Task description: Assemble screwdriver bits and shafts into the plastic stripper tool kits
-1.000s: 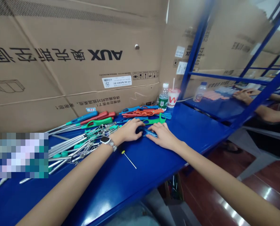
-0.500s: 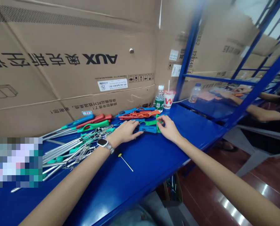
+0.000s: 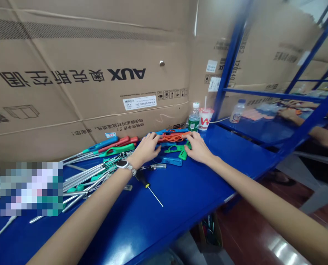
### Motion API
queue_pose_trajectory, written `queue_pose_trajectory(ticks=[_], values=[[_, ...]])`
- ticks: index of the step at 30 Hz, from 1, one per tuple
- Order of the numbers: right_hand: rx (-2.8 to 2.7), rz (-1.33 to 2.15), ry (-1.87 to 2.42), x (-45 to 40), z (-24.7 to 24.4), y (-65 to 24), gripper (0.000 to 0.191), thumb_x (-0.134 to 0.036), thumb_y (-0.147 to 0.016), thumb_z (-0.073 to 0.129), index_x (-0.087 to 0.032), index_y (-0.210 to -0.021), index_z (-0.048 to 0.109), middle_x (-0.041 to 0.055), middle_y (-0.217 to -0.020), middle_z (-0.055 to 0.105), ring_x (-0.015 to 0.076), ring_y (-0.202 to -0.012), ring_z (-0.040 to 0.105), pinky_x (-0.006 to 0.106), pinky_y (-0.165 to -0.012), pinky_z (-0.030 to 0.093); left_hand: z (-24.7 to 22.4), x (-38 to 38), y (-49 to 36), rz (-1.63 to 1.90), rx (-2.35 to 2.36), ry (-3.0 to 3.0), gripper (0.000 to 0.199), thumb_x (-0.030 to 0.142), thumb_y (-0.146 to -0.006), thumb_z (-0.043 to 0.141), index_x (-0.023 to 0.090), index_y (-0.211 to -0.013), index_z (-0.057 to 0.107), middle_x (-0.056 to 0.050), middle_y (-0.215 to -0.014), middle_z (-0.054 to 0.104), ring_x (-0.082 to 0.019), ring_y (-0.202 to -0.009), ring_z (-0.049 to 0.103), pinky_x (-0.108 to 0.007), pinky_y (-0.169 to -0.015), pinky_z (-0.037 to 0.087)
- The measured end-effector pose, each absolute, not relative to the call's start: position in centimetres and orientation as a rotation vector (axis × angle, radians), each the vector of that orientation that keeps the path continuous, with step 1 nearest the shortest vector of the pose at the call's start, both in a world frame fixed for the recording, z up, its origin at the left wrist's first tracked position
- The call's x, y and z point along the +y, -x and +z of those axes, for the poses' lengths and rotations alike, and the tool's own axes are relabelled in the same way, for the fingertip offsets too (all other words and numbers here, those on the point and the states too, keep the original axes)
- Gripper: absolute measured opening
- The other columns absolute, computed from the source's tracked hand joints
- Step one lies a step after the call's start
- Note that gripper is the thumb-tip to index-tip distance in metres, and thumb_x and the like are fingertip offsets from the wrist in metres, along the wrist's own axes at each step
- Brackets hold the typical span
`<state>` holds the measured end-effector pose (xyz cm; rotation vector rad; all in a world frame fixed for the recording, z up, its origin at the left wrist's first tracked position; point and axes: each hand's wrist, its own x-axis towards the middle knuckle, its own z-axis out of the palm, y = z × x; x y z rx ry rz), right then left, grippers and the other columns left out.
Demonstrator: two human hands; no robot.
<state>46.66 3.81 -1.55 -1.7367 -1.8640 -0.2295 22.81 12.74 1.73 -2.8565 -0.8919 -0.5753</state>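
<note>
My left hand [image 3: 146, 149], with a watch on its wrist, curls round the left end of a bunch of orange plastic handle shells [image 3: 175, 137]. At the bunch's right end, the curved fingers and thumb of my right hand [image 3: 197, 148] grip the shells. Below lie green handle shells [image 3: 176, 148], close to my right thumb, and a blue handle shell [image 3: 169, 161]. More blue shells show behind the orange ones. A black and yellow screwdriver [image 3: 153, 193] rests under my left wrist, beside a clear-ended small part [image 3: 158, 166].
Long-neck lighters [image 3: 117, 147] with metal rods and coloured handles lie left, above loose rods [image 3: 84, 176]. A water bottle [image 3: 193, 117] and a cup with a straw [image 3: 206, 118] stand at the back. Cardboard [image 3: 97, 44] walls the blue table [image 3: 180, 198]. Another person's hands [image 3: 291, 114] are beyond the frame.
Both hands have shifted from the blue and green shells to the orange bunch behind them. The green shells now lie beside my right thumb. The view has swung slightly left.
</note>
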Motion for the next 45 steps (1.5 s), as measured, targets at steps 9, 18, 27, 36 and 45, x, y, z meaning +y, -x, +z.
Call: queue_pose_trajectory(ticks=[9,18,27,36,45], values=[[-2.226,-0.304,1.79,9.0,0.5,-47.7,0.038,-0.026,-0.092,0.061,-0.022,-0.129,0.065,0.0132,-0.122,0.064,0.0334,-0.114,0.053,0.049,-0.095,0.039,2.4,15.5,-26.8,-0.435,-0.874,2.803,0.018,0.022,-0.091,0.065,0.019,-0.109,0.065,-0.013,-0.112,0.063,-0.032,-0.114,0.058,-0.044,-0.098,0.045],[-2.261,-0.29,1.478,8.2,0.5,-45.7,0.031,-0.027,-0.099,0.055,-0.024,-0.127,0.068,0.0103,-0.122,0.069,0.0289,-0.116,0.055,0.047,-0.098,0.035,3.0,14.5,-23.1,-0.591,-0.856,2.889,0.019,0.021,-0.1,0.052,0.019,-0.098,0.071,-0.008,-0.099,0.061,-0.023,-0.085,0.066,-0.033,-0.077,0.051],[-2.296,-0.221,0.936,5.3,1.1,-37.4,0.03,-0.029,-0.103,0.049,-0.027,-0.125,0.071,0.0081,-0.124,0.071,0.025,-0.116,0.061,0.046,-0.1,0.042,2.8,9.1,-10.4,-0.901,-0.62,2.777,0.031,0.029,-0.107,0.042,0.018,-0.101,0.07,-0.009,-0.1,0.063,-0.02,-0.09,0.065,-0.034,-0.079,0.055],[-2.23,0.072,0.765,4.9,1.0,-27.6,0.036,-0.018,-0.103,0.043,-0.023,-0.128,0.068,0.0087,-0.11,0.072,0.0202,-0.094,0.066,0.038,-0.083,0.051,0.2,0.6,0.8,-0.934,-0.723,2.686,0.021,0.022,-0.105,0.05,0.018,-0.098,0.069,-0.007,-0.097,0.066,-0.017,-0.085,0.066,-0.029,-0.071,0.057],[-2.329,0.237,1.079,9.2,1.1,-22.2,0.028,-0.014,-0.092,0.057,-0.024,-0.111,0.076,0.0048,-0.091,0.074,0.0202,-0.081,0.066,0.034,-0.074,0.05,-0.9,0.2,2.6,-0.851,-0.767,2.907,0.02,0.019,-0.103,0.052,0.02,-0.103,0.072,-0.007,-0.106,0.068,-0.021,-0.098,0.063,-0.038,-0.084,0.058]])
